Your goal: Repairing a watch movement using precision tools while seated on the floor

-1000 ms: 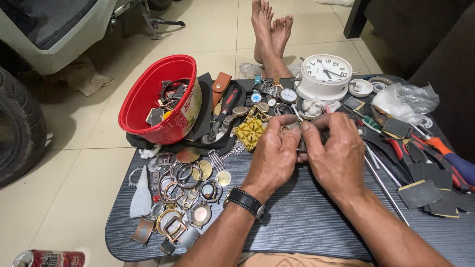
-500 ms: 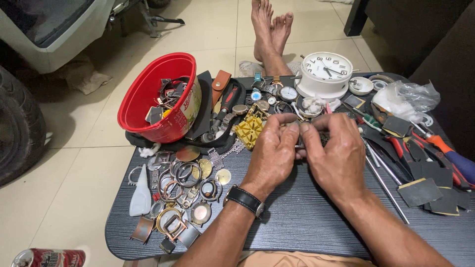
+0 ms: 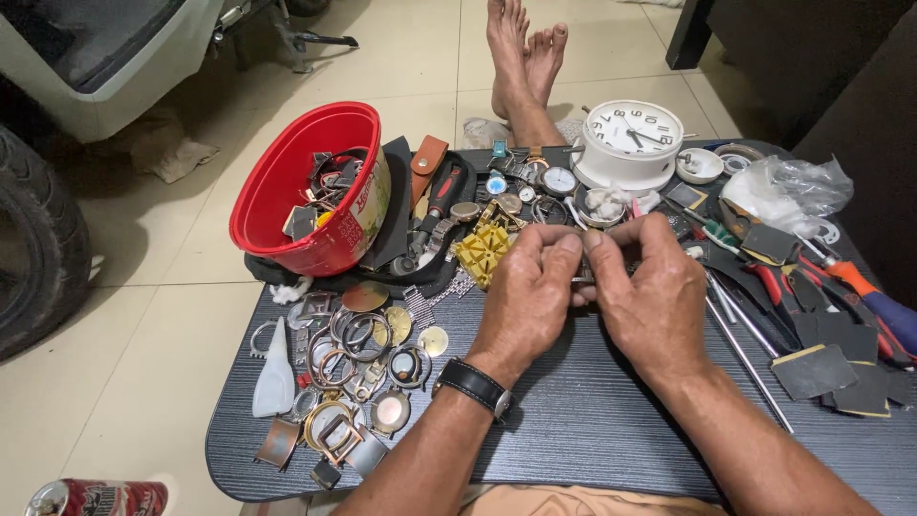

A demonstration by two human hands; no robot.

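My left hand (image 3: 531,287) and my right hand (image 3: 648,287) meet fingertip to fingertip above the dark table (image 3: 573,420). Between them they pinch a small dark metal part (image 3: 585,277), mostly hidden by the fingers. A black wristwatch (image 3: 475,387) sits on my left wrist. Just beyond the hands lie a yellow plastic holder (image 3: 480,250) and loose watch pieces (image 3: 516,191).
A red basket (image 3: 287,191) with watch scrap stands at the left. Watch cases and rings (image 3: 353,373) cover the near left. A white clock (image 3: 630,139) is at the back, pliers and screwdrivers (image 3: 841,287) at the right. Bare feet (image 3: 521,57) rest beyond the table; a tyre (image 3: 38,248) is far left.
Both hands stay together over the same spot; the fingers have shifted slightly around the small part.
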